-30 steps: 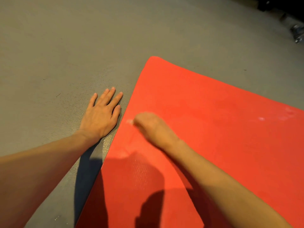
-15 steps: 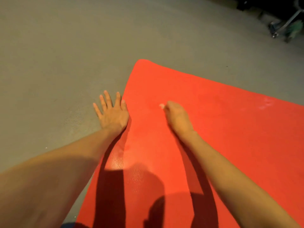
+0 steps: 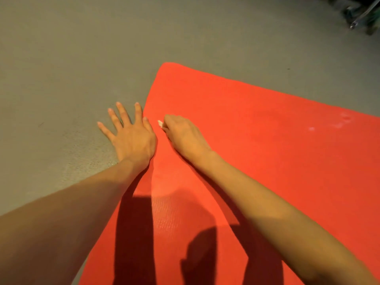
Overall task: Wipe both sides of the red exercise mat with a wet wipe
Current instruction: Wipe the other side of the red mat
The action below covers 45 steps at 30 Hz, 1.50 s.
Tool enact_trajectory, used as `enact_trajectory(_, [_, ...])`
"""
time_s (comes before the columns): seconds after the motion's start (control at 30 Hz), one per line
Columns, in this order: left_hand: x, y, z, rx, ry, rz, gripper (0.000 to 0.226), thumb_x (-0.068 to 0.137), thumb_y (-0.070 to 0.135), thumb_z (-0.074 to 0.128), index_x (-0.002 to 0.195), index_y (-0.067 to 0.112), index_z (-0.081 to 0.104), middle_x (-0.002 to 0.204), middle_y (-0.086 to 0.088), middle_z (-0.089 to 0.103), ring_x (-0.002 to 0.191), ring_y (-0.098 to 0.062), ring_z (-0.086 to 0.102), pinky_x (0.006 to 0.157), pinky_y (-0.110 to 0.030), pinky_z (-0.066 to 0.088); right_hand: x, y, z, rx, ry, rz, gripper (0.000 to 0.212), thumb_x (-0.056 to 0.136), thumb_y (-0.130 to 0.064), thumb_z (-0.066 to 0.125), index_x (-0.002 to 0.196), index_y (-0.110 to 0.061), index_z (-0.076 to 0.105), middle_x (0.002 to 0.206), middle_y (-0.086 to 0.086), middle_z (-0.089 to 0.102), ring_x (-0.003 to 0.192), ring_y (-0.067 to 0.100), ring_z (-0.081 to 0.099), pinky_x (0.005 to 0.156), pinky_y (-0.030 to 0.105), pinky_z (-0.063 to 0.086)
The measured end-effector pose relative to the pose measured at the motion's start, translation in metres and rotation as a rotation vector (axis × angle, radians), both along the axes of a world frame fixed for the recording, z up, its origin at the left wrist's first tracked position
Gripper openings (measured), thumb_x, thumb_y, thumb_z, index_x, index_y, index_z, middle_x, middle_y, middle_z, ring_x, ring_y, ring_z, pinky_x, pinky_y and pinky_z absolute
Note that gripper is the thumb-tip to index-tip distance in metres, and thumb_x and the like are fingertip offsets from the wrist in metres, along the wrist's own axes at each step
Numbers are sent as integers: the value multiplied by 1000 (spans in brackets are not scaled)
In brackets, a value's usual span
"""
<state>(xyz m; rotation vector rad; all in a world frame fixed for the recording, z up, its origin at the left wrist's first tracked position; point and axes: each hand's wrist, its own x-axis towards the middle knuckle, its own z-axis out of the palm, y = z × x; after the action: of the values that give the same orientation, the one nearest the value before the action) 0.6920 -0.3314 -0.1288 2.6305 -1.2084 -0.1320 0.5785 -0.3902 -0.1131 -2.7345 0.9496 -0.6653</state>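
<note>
While your L hand (image 3: 131, 138) lies flat on the floor (image 3: 61, 58), R hand (image 3: 185, 136) pinches a wet wipe (image 3: 160, 123) on the red mat (image 3: 267, 151).

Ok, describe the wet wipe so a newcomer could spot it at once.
Find the red mat on the grey floor; the right hand rests curled on it near the edge beside the flat left hand. The wet wipe is the small white scrap poking from that curled hand, the only white thing between the hands.
</note>
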Motion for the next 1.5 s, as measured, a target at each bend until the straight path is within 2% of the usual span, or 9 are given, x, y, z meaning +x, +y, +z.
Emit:
enact_trajectory(0.2, [-1, 0, -2, 12, -45, -1, 53, 100, 35, 21, 152, 24, 20, 159, -19, 8, 146, -40, 1, 111, -67, -3, -108, -104, 11, 103, 32, -729, 24, 98, -18, 41, 103, 2, 54, 104, 26, 61, 96, 41, 56, 73, 44, 32])
enact_trajectory(0.3, [-2, -2, -3, 24, -64, -8, 53, 100, 35, 21, 152, 22, 21, 158, -21, 9, 145, -42, 2, 109, -69, -2, -104, -128, 12, 145, 62, -967, 25, 100, -13, 33, 116, -1, 49, 116, 22, 60, 107, 37, 56, 80, 42, 39])
enact_trajectory(0.37, [-2, -2, -2, 30, -59, -6, 53, 100, 37, 20, 152, 22, 22, 158, -21, 10, 145, -42, 3, 109, -69, -2, -70, -128, 9, 142, 89, -939, 27, 101, -13, 30, 119, -3, 48, 117, 19, 60, 109, 34, 57, 83, 41, 40])
enact_trajectory(0.57, [-1, -4, 0, 16, -30, 8, 55, 100, 45, 20, 151, 26, 22, 159, -18, 10, 146, -38, 2, 110, -68, -3, 4, -128, 8, 113, 191, -368, 26, 99, -21, 37, 111, -3, 52, 111, 21, 62, 102, 36, 57, 76, 42, 37])
enact_trajectory(0.83, [-2, -8, 0, 41, -70, 12, 55, 99, 43, 20, 152, 26, 20, 158, -19, 11, 145, -40, 4, 108, -71, 0, -182, -186, 14, 126, 156, -946, 25, 96, -7, 35, 111, 7, 50, 111, 35, 56, 104, 48, 53, 81, 48, 41])
enact_trajectory(0.97, [-2, -9, -1, 64, -82, 8, 56, 99, 42, 20, 152, 25, 20, 158, -21, 11, 145, -42, 4, 107, -72, 0, -177, -193, 14, 182, 127, -1132, 30, 98, -2, 30, 122, 6, 46, 121, 31, 54, 114, 44, 51, 91, 47, 41])
enact_trajectory(1.27, [-2, -11, 0, 48, -67, 12, 56, 97, 42, 23, 151, 25, 21, 157, -21, 12, 145, -41, 5, 107, -73, 1, -59, -136, 7, 96, 128, -382, 23, 98, -18, 41, 102, 1, 54, 105, 25, 62, 96, 40, 56, 72, 43, 32])
enact_trajectory(1.43, [0, -11, -1, 49, -69, 9, 56, 98, 41, 22, 151, 25, 22, 157, -22, 12, 144, -42, 5, 106, -73, 0, -146, -177, 16, 186, 128, -800, 26, 97, -17, 40, 109, 3, 52, 110, 31, 59, 102, 44, 54, 77, 44, 38])
enact_trajectory(1.5, [-1, -11, -1, 49, -65, 9, 56, 98, 41, 22, 151, 25, 22, 157, -22, 12, 144, -43, 4, 106, -73, 0, -150, -172, 16, 192, 110, -811, 27, 98, -20, 41, 108, 3, 52, 109, 30, 59, 101, 44, 54, 77, 44, 39])
